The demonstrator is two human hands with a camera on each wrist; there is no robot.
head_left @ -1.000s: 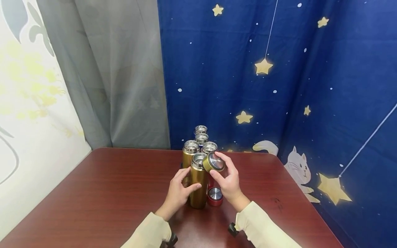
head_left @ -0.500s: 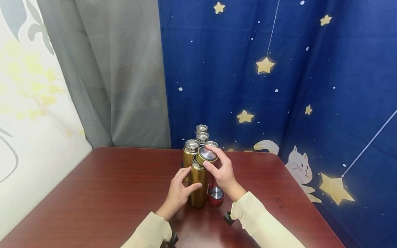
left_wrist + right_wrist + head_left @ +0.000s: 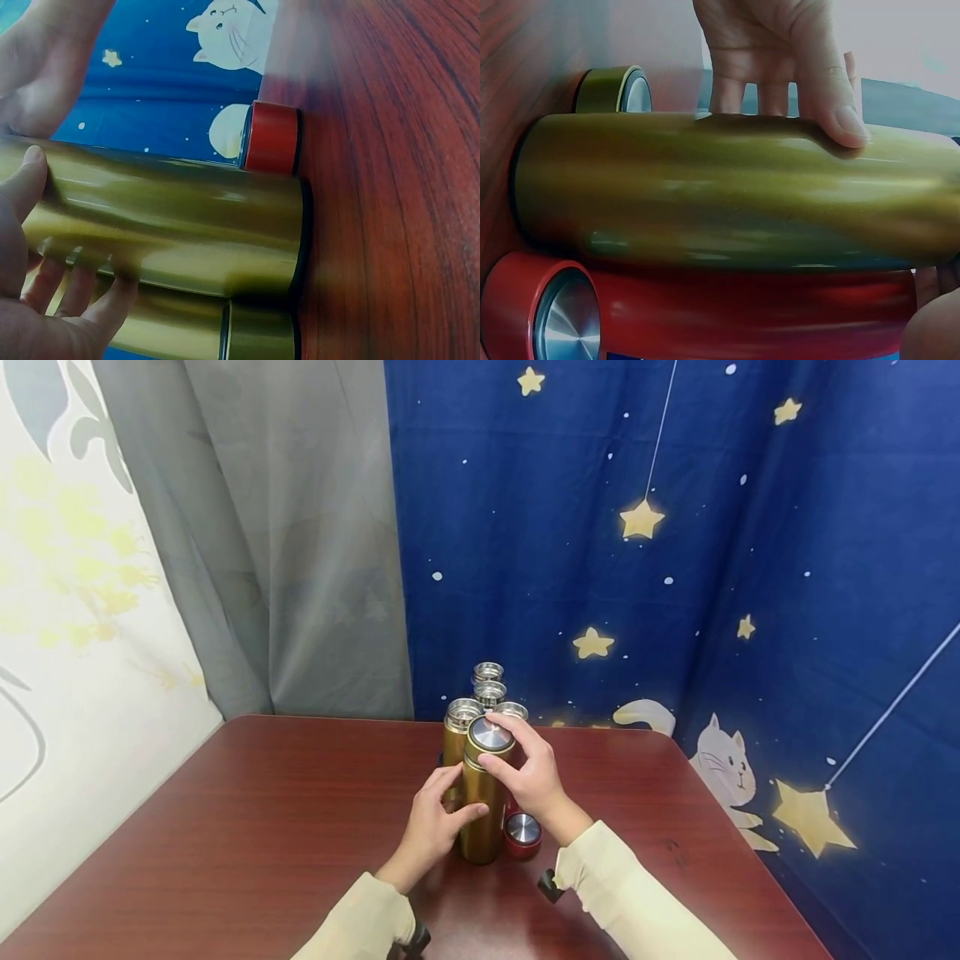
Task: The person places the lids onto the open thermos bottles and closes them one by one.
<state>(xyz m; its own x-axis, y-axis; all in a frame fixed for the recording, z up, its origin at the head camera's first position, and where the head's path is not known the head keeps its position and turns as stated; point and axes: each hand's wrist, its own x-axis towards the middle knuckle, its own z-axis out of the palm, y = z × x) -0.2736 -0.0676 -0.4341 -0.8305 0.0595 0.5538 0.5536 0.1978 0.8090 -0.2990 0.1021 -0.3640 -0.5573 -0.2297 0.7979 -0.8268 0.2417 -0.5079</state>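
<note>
A gold thermos bottle stands upright on the table, nearest the person. My left hand grips its side, thumb on one side and fingers on the other. Over its mouth sits a gold lid with a brushed steel top, pinched by my right hand between thumb and fingers. The lid lies about level; whether its thread has caught cannot be told. Just right of the bottle's base is a red lid. The right wrist view shows a red bottle alongside the gold one.
Behind stand several lidless bottles, among them a second gold bottle at the left, with steel mouths showing. Another gold lid lies on the table beside the front bottle. A blue star-patterned curtain hangs behind the brown table.
My right hand has brought the gold lid left from beside the bottle, levelled it and set it over the mouth. The left hand keeps its grip in place.
</note>
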